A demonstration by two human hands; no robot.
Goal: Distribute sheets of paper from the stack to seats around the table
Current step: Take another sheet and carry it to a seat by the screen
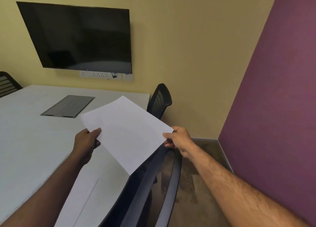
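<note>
Hovering above the table's right edge, the paper (125,132) sits tilted in the air, held by both hands. Left hand (86,143) pinches its left edge, thumb on top. Right hand (178,139) grips the right corner between thumb and fingers. Table (34,141) is white, with a grey hatch (68,106) set in it. Two dark chairs stand at its right side: near chair (153,192) below the paper, far chair (159,100) beyond. Black screen (80,38) hangs on the wall.
</note>
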